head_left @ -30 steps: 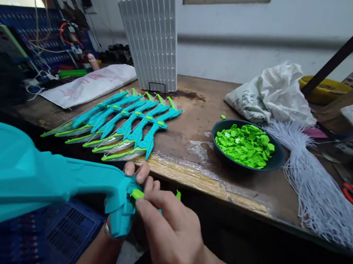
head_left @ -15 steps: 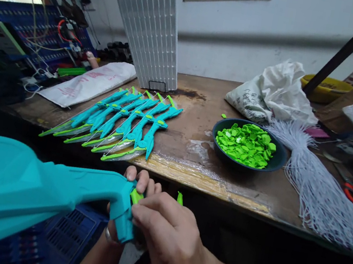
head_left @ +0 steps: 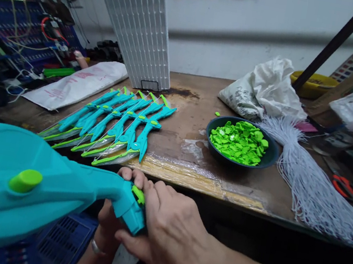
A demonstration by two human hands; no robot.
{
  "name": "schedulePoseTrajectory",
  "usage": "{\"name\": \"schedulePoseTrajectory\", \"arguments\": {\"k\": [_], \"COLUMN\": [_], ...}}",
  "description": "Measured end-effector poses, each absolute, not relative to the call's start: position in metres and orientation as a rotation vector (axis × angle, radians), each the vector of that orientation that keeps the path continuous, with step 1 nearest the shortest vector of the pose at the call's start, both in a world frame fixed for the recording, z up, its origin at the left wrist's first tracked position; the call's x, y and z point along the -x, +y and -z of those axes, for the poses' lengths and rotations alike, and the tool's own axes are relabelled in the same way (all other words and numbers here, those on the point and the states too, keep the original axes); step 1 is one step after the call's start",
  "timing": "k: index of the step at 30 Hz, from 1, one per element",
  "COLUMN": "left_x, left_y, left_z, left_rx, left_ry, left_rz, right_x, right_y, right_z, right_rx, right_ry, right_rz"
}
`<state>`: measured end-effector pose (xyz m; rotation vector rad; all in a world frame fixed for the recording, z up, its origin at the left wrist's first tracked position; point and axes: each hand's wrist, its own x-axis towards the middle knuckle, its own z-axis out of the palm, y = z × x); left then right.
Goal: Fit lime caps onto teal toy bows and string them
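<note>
Left hand [head_left: 108, 221] closed around the bent end of the turquoise piece [head_left: 67, 185], right hand [head_left: 176, 230] clasping that end beside its lime insert [head_left: 138, 195]. I have it before the bench's [head_left: 174, 145] near edge, its body running left. Farther off: turquoise bows [head_left: 118, 130] left, bowl [head_left: 271, 154] of lime pieces [head_left: 239, 142] right.

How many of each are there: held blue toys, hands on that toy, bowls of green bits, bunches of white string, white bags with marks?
Held blue toy: 1
Left hand and right hand: 2
Bowl of green bits: 1
Bunch of white string: 1
Flat white bag and crumpled white bag: 2
Total: 7
</note>
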<state>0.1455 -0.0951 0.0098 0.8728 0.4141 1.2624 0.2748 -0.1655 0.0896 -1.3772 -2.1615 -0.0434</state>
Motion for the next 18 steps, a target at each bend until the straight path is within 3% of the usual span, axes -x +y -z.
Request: {"name": "schedulePoseTrajectory", "arguments": {"k": [5, 11, 18], "left_x": [-0.142, -0.128, -0.147], "left_y": [-0.102, -0.113, -0.116], "left_z": [-0.020, -0.021, -0.021], "left_rx": [-0.939, -1.018, -1.016], "left_ry": [0.491, 0.657, 0.778], "left_rz": [-1.288, -1.097, -1.048], "right_x": [-0.296, -0.321, -0.343], "right_y": [-0.154, -0.148, -0.160], "right_z": [-0.097, -0.092, -0.069], "right_rx": [1.305, 1.313, 1.410], "right_ry": [-2.367, -2.419, -2.091], "right_rz": [0.120, -0.180, -0.597]}}
